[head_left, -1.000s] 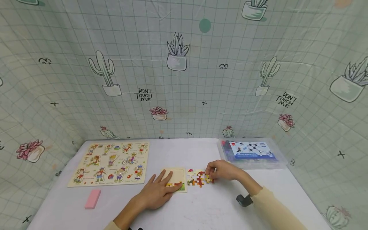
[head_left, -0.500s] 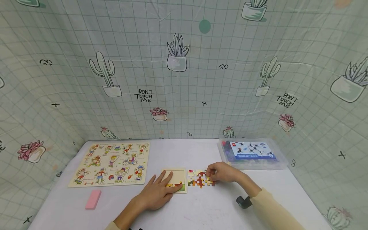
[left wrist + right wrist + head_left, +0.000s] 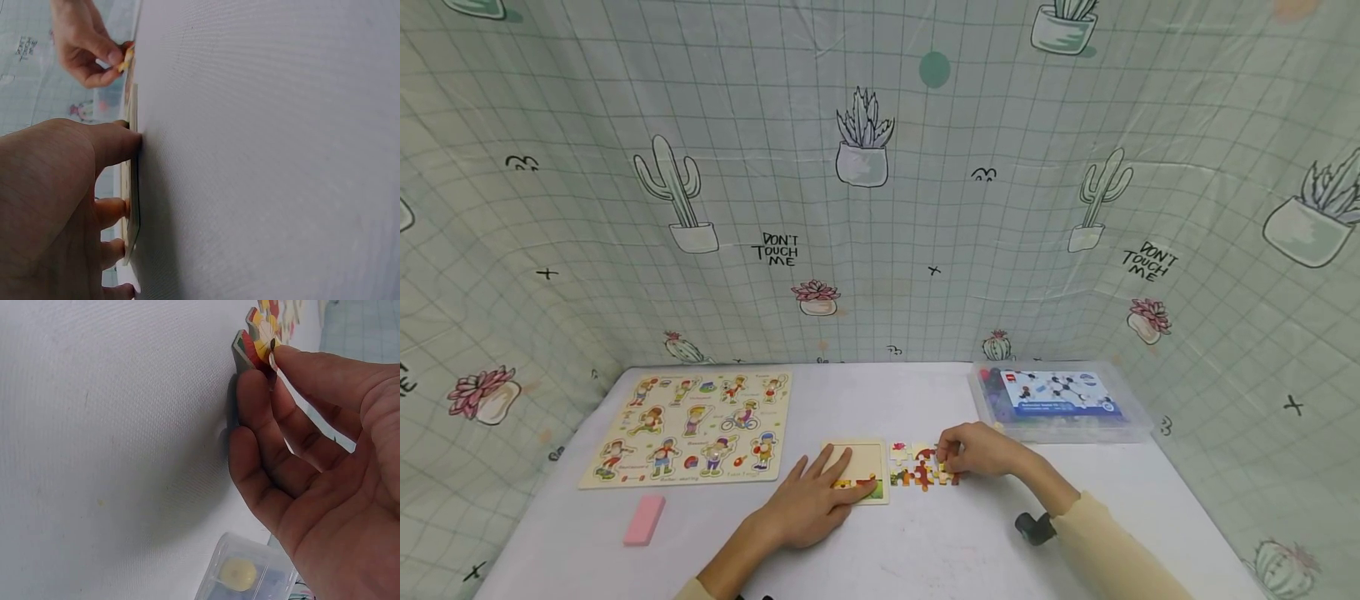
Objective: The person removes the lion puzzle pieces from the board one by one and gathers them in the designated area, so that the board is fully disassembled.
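Observation:
My left hand (image 3: 808,504) lies with spread fingers over a small square wooden puzzle tray (image 3: 867,458), holding it down. A strip of coloured picture shows along the tray's lower part; the fingers hide some of it. Just right of the tray sits a cluster of jigsaw pieces (image 3: 922,475) in red, yellow and green. Over the cluster's right end, my right hand (image 3: 981,450) pinches a yellow and red jigsaw piece (image 3: 127,60) between thumb and fingers. The right wrist view shows the thumb tip at this piece, with the other fingers curled below.
A large wooden peg board (image 3: 692,429) with sports figures lies at the back left, and a pink block (image 3: 644,520) in front of it. At the back right stands a clear plastic box (image 3: 1063,400) with a blue label. A black object (image 3: 1035,527) is by the right sleeve.
The right hand has shifted very slightly at the cluster's right end, still pinching there. The left hand stays on the tray.

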A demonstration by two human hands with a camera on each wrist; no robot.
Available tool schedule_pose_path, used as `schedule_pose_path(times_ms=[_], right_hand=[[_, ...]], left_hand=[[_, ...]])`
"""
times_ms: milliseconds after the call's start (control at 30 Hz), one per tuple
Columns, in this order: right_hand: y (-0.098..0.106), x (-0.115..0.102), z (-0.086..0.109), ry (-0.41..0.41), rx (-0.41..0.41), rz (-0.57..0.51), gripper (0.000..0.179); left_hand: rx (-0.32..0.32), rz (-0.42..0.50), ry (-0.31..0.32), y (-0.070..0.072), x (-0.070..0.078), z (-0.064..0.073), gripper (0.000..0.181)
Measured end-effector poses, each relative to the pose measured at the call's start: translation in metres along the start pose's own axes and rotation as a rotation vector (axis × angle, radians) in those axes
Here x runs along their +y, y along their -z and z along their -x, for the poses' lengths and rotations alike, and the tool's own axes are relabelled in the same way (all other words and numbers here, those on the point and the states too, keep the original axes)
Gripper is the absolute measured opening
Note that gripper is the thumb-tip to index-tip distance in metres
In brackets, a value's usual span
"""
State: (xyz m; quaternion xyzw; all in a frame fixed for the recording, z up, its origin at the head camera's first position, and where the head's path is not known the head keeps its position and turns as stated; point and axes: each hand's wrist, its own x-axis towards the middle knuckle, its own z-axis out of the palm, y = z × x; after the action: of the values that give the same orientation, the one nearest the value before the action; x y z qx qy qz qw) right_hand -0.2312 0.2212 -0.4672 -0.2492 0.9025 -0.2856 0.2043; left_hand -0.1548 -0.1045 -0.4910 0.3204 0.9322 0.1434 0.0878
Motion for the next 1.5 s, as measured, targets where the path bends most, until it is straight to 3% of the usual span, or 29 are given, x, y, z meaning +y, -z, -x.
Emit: schedule_pose_path(times_ms=[967, 1200, 1500], right_hand=[[0.005, -0.004, -0.005, 0.018, 0.016, 0.016, 0.007], [0.002, -0.019, -0.017, 0.029, 0.017, 0.027, 0.006], [-0.015, -0.048, -0.041, 0.114, -0.007, 0.016, 0.008]], left_hand=[[0.011, -0.002, 0.004, 0.000, 0.001, 0.001, 0.044], [0.043, 0.014, 0.000, -0.002, 0.000, 0.000, 0.044], [0.095, -0.009, -0.037, -0.005, -0.003, 0.002, 0.044]])
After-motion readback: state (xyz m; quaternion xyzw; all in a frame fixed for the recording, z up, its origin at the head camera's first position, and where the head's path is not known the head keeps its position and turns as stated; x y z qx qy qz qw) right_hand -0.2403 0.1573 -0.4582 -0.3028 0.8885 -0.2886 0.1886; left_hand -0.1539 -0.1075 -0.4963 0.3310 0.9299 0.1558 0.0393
